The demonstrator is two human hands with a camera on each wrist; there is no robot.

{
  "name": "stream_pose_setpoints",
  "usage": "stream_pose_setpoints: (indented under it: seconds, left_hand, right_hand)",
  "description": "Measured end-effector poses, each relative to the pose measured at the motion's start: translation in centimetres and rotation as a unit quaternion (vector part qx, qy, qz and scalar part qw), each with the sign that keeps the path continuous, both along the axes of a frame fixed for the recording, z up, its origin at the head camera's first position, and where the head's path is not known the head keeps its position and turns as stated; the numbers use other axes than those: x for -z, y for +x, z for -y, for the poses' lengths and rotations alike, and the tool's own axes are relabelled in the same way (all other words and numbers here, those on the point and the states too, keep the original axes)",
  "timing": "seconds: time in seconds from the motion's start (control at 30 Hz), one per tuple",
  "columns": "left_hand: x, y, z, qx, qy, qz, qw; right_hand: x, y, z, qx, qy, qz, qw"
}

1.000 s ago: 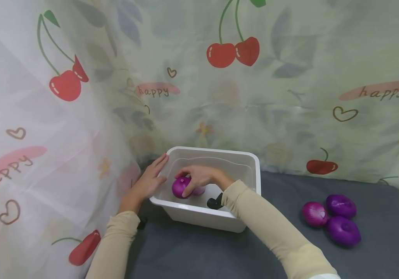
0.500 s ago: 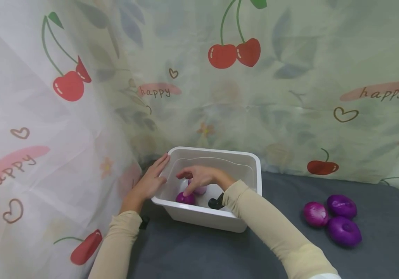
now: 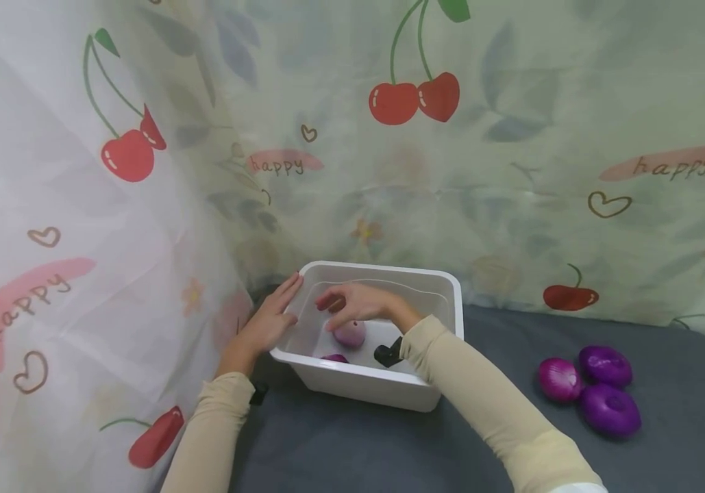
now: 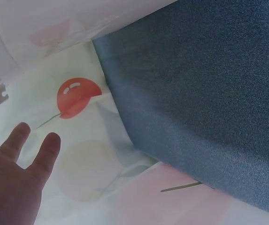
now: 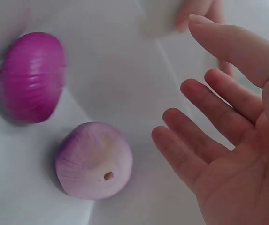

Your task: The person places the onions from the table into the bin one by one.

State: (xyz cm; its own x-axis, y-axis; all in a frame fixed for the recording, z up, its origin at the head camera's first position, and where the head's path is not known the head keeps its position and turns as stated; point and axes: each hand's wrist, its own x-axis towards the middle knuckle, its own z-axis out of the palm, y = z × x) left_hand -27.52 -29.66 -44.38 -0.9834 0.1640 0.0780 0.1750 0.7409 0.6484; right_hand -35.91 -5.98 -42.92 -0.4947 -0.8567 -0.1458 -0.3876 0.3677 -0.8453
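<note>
A white plastic tub (image 3: 364, 371) stands on the grey cloth. My left hand (image 3: 268, 323) rests on its left rim, fingers straight; the left wrist view catches the same hand (image 4: 19, 168) at its edge. Inside the tub my right hand (image 3: 358, 305) hovers with relaxed fingers and holds nothing. Below it lies a pale purple onion (image 3: 350, 334), root end showing in the right wrist view. A deeper magenta onion (image 5: 33, 77) lies beside it, against the tub wall; in the head view the front rim hides most of it.
On the cloth to the right, a striped magenta onion (image 3: 560, 379) sits against two dark purple onions (image 3: 610, 409). A cherry-printed curtain (image 3: 426, 226) closes off the back and left side. The black wrist camera (image 3: 387, 353) hangs under my right wrist, inside the tub.
My right hand has let go of the magenta onion, which has dropped toward the tub's front wall. The hand has then risen slightly, fingers loosened. The left hand stays on the rim.
</note>
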Motion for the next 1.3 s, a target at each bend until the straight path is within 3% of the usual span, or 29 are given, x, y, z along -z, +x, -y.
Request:
stream_pose_setpoints:
  seconds: [0.23,0.53,0.9,1.07,1.3]
  left_hand:
    - [0.3,-0.1,0.1,0.006,-0.004,-0.009,0.9999]
    - [0.2,-0.1,0.3,0.014,-0.011,-0.019,0.9997]
    - [0.1,0.1,0.3,0.018,-0.005,-0.003,0.9998]
    - [0.3,0.1,0.6,0.020,-0.004,-0.005,0.9998]
    - [0.3,-0.2,0.3,0.028,0.001,-0.010,0.9995]
  right_hand:
    - [-2.0,-0.1,-2.8,0.025,-0.047,-0.010,0.999]
    - [-5.1,0.0,-8.5,0.070,-0.070,-0.031,0.995]
    - [-7.8,0.9,-16.6,0.116,-0.072,-0.073,0.988]
    - [-7.9,1.4,-20.2,0.141,-0.060,-0.107,0.982]
    - [-6.1,2.7,-25.2,0.186,-0.043,-0.128,0.973]
